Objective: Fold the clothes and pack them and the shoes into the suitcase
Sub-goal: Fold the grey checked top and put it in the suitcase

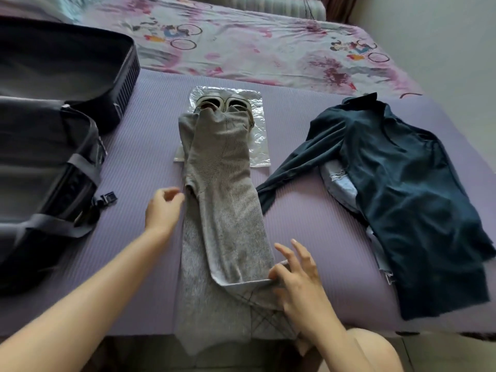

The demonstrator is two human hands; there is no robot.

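Far to the left of the left grip [163,208] the suitcase [126,84] lies open on the mat [139,146], both halves dark. Its buckle [108,198] hangs out near that grip. The left grip sits at the left edge of the grey knit [225,210], fingers loosely bent and blurred — whether it pinches the cloth or only touches it, I cannot tell. The knit runs as a long strip between the two grips, folded lengthwise, its near end hanging off the mat's edge. Beyond both grips its far end drapes over the shoes [222,103], which stand side by side on a clear bag [257,135]. The right grip [298,277] pinches the near right corner of the knit's upper layer — thumb on the fold, the cloth bunched towards it, two fingers raised and spread. To the right of this grip, apart from it, the shirt [402,197] lies spread, one cuff just beside the knit. It lies over jeans [341,183] that show at its left edge. Far beyond, a printed sheet [268,49] covers the bed.
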